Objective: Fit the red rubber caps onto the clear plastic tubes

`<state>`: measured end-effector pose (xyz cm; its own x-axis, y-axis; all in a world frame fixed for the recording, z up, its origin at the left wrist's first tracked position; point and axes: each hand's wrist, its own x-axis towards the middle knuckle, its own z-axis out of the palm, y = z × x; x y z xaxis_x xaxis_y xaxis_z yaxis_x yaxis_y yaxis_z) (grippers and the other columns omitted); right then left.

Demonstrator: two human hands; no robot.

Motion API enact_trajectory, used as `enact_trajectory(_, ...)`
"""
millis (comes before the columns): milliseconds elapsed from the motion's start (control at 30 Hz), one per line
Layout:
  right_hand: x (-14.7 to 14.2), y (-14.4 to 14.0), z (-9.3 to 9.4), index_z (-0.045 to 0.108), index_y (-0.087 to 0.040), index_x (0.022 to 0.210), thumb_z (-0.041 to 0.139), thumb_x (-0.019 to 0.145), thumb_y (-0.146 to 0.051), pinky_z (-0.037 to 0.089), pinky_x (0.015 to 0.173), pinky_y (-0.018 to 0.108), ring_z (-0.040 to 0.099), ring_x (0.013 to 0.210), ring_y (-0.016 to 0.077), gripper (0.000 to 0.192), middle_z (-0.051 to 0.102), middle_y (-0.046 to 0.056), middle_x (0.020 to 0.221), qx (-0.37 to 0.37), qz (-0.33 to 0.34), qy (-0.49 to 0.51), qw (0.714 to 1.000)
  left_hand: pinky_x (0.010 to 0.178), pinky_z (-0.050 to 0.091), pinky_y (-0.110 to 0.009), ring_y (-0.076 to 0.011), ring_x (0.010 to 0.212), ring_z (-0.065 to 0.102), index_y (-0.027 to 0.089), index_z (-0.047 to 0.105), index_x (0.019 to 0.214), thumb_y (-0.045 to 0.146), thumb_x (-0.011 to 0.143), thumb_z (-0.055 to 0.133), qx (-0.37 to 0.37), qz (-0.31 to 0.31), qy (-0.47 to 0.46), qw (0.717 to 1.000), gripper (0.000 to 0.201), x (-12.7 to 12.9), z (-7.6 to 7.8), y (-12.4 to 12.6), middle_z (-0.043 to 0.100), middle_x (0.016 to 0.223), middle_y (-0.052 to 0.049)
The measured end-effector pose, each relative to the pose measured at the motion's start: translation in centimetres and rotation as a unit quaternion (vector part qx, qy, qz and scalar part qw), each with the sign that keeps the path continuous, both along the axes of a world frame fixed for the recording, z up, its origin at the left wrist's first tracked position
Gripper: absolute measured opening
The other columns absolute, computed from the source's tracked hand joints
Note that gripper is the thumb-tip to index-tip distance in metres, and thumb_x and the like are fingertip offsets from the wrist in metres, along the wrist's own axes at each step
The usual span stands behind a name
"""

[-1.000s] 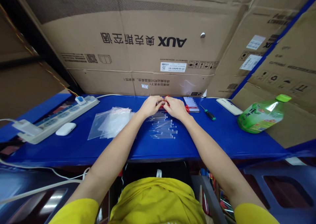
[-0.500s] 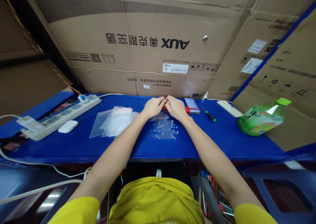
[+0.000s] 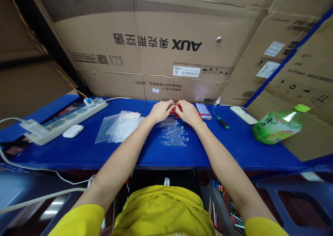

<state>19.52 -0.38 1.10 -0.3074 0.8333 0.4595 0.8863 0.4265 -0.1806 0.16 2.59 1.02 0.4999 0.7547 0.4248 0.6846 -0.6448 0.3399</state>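
Two hands on a small red piece at the far edge of the blue table [image 3: 234, 149].

Left hand [image 3: 160, 111] and right hand [image 3: 187, 113] meet, fingertips pinching the red piece [image 3: 174, 110]; clear tubes [image 3: 173, 135], too many to count, lie just below; one screwdriver [image 3: 221, 122], one green bottle [image 3: 278, 125].

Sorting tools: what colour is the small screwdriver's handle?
Green and black, on the small screwdriver in the head view.

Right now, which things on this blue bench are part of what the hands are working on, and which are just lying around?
In use:
left hand and right hand, together on a small red part
row of clear thin tubes just below them

Lying about:
clear plastic bags
power strip
white earbud case
phone
screwdriver
green bottle
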Motion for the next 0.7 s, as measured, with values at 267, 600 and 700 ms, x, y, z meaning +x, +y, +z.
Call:
enact_trajectory(267, 0.14, 0.01, -0.18, 0.063, -0.025, 0.103, 0.046, 0.105, -0.037, 0.040, 0.075, 0.032, 0.067, 0.094, 0.0258, 0.022, 0.074, 0.007, 0.103, -0.006, -0.006, 0.010, 1.000, 0.077, 0.047, -0.032, -0.0253, 0.096, 0.072, 0.024, 0.066, 0.112, 0.038, 0.108, 0.040, 0.007, 0.023, 0.039, 0.999, 0.030, 0.04, 0.09, -0.35, 0.078, 0.107, -0.008)
enact_trajectory(600, -0.03, 0.17, -0.28, 0.063, -0.022, 0.112, 0.043, 0.106, -0.037, 0.043, 0.080, 0.033, 0.066, 0.102, 0.0269, 0.025, 0.072, 0.010, 0.113, 0.005, 0.020, 0.002, 1.000, 0.078, 0.046, -0.033, -0.0252, 0.093, 0.072, 0.024, 0.069, 0.106, 0.039, 0.109, 0.034, -0.031, 0.014, 0.058, 0.998, 0.039, 0.02, -0.03, 0.00, 0.078, 0.107, -0.008)
enact_trajectory(700, -0.30, 0.14, -0.31, 0.062, -0.022, 0.112, 0.043, 0.106, -0.036, 0.042, 0.079, 0.033, 0.067, 0.100, 0.0273, 0.025, 0.072, 0.010, 0.115, -0.001, 0.008, -0.012, 1.000, 0.074, 0.044, -0.032, -0.0251, 0.091, 0.071, 0.023, 0.070, 0.103, 0.036, 0.108, 0.037, -0.027, 0.014, 0.057, 0.998, 0.036, 0.01, 0.03, -0.01, 0.078, 0.102, -0.008)
